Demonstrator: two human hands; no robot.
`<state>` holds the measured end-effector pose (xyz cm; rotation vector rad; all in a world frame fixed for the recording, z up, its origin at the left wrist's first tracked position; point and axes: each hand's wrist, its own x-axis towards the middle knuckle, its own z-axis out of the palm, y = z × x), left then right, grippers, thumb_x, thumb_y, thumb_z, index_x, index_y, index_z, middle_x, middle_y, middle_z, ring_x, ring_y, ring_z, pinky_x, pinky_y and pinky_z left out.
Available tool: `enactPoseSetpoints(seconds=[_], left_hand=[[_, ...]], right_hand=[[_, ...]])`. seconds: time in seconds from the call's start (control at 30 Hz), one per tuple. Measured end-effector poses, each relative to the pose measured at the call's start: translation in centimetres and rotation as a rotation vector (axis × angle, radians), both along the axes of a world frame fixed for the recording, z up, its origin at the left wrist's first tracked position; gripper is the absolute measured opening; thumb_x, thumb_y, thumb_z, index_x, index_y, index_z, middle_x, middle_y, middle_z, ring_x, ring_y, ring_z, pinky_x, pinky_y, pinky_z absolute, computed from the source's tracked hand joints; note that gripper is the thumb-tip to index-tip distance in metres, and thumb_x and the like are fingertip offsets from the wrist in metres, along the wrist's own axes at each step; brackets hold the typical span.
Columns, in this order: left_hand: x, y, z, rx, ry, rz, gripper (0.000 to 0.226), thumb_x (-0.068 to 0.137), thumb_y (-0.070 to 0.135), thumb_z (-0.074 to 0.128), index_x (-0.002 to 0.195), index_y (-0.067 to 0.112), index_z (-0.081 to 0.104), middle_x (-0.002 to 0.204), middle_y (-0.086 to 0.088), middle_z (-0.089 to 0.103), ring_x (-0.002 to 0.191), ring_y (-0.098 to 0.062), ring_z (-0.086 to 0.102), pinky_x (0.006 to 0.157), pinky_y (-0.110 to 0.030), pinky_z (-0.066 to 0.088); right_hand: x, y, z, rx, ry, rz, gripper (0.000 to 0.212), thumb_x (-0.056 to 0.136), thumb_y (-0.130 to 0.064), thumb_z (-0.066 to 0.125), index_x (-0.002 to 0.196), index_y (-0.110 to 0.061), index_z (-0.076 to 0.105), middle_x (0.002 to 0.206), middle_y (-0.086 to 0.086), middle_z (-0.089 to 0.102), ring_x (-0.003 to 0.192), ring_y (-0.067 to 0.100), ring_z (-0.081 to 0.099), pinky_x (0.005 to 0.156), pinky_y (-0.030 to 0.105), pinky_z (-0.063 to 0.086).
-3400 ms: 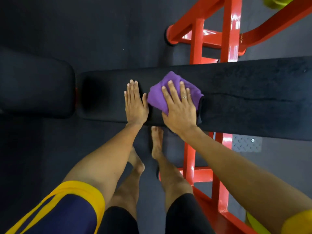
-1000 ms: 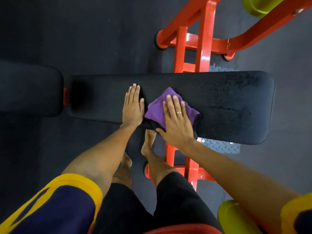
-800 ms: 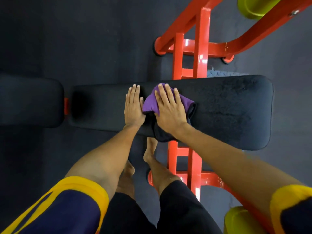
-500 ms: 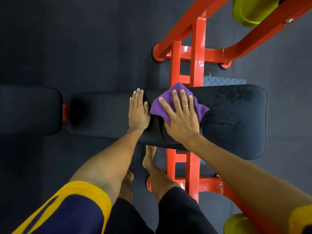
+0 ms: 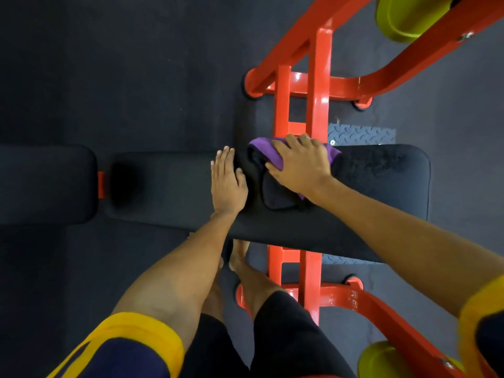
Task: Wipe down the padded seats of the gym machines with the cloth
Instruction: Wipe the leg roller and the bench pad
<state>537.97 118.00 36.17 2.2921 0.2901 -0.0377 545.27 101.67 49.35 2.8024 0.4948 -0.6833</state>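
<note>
Since half a second ago the right hand (image 5: pixel 298 167) has pushed the purple cloth (image 5: pixel 266 150) away from the body to the far rim of the long black bench pad (image 5: pixel 169 186). Its fingers, spread flat before, now bend down over that rim with the cloth under them, and the fingertips are out of sight. The palm presses on the cloth, whose dark underside shows folded out toward the near side. The left hand (image 5: pixel 227 184) has stayed put just beside the cloth, flat on the pad with fingers straight and together, holding nothing.

A shorter black pad (image 5: pixel 46 184) lies off the bench's left end, apart from it. The red steel frame (image 5: pixel 317 85) runs beneath the bench and on beyond it, with yellow-green discs (image 5: pixel 403 15) at the upper right corner and a diamond-plate panel (image 5: pixel 362 135) just past the far rim. Bare feet (image 5: pixel 238 257) stand on the dark floor (image 5: pixel 109 77) below the near edge.
</note>
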Motion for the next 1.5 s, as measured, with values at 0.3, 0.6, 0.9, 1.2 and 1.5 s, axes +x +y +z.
enactPoseSetpoints(seconds=[0.3, 0.6, 0.9, 1.2, 1.5], left_hand=[[0.7, -1.3, -1.9, 0.135, -0.055, 0.024, 0.054, 0.101, 0.019, 0.033, 0.152, 0.001, 0.038, 0.158, -0.012, 0.040, 0.151, -0.022, 0.028, 0.126, -0.042, 0.014], [0.9, -1.3, -1.1, 0.140, -0.068, 0.013, 0.059, 0.093, 0.019, 0.034, 0.150, 0.009, 0.043, 0.158, -0.004, 0.041, 0.151, -0.021, 0.028, 0.127, -0.044, 0.014], [1.2, -1.0, -1.9, 0.128, -0.062, -0.044, 0.053, 0.102, 0.021, 0.033, 0.153, 0.005, 0.037, 0.161, -0.009, 0.036, 0.153, -0.024, 0.024, 0.126, -0.046, 0.014], [0.5, 0.1, -0.6, 0.059, -0.123, -0.345, 0.059, 0.098, 0.015, 0.030, 0.155, 0.003, 0.031, 0.164, -0.010, 0.029, 0.155, -0.023, 0.018, 0.127, -0.049, 0.005], [0.5, -0.5, 0.9, 0.018, -0.153, -0.512, 0.066, 0.093, 0.011, 0.033, 0.157, -0.002, 0.024, 0.166, -0.015, 0.023, 0.155, -0.026, 0.014, 0.128, -0.047, 0.004]], right_hand=[[1.2, 5.1, -2.4, -0.045, 0.099, -0.068, 0.061, 0.101, -0.060, 0.032, 0.144, -0.020, 0.046, 0.144, 0.014, 0.053, 0.132, 0.042, 0.046, 0.110, 0.055, 0.032], [-2.1, -0.5, -1.6, 0.057, -0.189, -0.160, 0.056, 0.097, -0.052, 0.047, 0.140, -0.018, 0.056, 0.142, 0.012, 0.058, 0.134, 0.041, 0.048, 0.113, 0.056, 0.033], [-11.0, 1.1, -3.4, 0.157, -0.390, -0.173, 0.066, 0.096, -0.033, 0.053, 0.158, -0.017, 0.038, 0.167, 0.011, 0.028, 0.155, 0.041, 0.019, 0.122, 0.064, 0.015], [-9.9, 2.9, -3.8, 0.190, -0.610, -0.520, 0.064, 0.094, -0.029, 0.055, 0.156, -0.016, 0.042, 0.166, 0.011, 0.031, 0.154, 0.041, 0.019, 0.123, 0.064, 0.013], [-21.7, 0.7, -3.7, 0.222, -0.661, -0.517, 0.059, 0.096, -0.023, 0.057, 0.154, -0.018, 0.046, 0.163, 0.008, 0.036, 0.154, 0.037, 0.024, 0.123, 0.060, 0.020]])
